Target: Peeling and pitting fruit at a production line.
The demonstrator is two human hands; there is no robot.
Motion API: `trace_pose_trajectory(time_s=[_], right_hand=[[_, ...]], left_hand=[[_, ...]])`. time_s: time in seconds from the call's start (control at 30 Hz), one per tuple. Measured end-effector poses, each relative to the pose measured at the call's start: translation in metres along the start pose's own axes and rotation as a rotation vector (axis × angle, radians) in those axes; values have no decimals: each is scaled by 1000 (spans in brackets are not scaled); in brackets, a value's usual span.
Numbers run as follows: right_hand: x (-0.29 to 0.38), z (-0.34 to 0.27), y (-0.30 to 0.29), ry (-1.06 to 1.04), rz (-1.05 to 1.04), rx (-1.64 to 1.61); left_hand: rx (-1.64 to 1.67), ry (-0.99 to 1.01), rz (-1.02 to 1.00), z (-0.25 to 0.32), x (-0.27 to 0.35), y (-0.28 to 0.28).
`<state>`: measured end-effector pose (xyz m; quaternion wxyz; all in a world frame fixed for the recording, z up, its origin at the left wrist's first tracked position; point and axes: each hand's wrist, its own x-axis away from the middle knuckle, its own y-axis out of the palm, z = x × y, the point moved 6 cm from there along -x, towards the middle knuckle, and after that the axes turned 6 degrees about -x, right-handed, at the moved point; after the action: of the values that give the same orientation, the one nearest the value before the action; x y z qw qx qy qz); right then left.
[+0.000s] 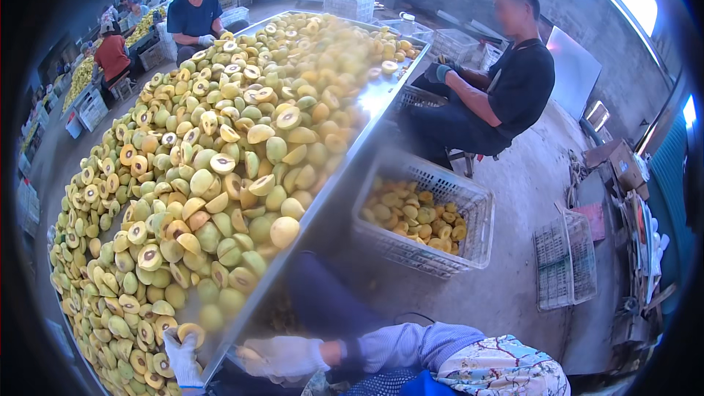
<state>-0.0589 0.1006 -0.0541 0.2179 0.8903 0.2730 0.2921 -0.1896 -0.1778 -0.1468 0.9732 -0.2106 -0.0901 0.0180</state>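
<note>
My left hand, in a white knit glove, grips a halved yellow stone fruit at the near edge of the heap. My right hand, also in a white glove, is closed around a pale yellow piece of fruit just outside the table's metal rim. Blur hides its details and whether a tool is with it. Halved yellow-green stone fruit, peach- or apricot-like, covers the metal table in a heap. Many cut faces show brown pits or hollows.
Right of the table, a white plastic crate on the floor holds yellow fruit halves. A seated person works beyond it; another person sits at the far left side. An empty-looking crate and stacked scrap lie farther right.
</note>
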Motion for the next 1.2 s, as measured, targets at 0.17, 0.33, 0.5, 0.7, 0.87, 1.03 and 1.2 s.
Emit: trace_pose_trajectory(time_s=[0.17,0.33,0.5,0.7,0.87,1.03,1.2], right_hand=[[24,-36,16,61,62,334],[33,-46,16,-181,20,155],[40,-51,6,-284,131,439],[40,-50,14,-80,177,700],[40,-49,12,-152,216,748],[44,-44,16,-39,143,624],[48,-41,27,35,36,148]], left_hand=[[460,37,11,108,89,26],[948,-52,-17,160,121,75],[972,1,22,170,128,91],[365,133,182,173,149,84],[986,-29,94,185,161,99],[934,115,158,199,174,102],[10,547,316,225,178,84]])
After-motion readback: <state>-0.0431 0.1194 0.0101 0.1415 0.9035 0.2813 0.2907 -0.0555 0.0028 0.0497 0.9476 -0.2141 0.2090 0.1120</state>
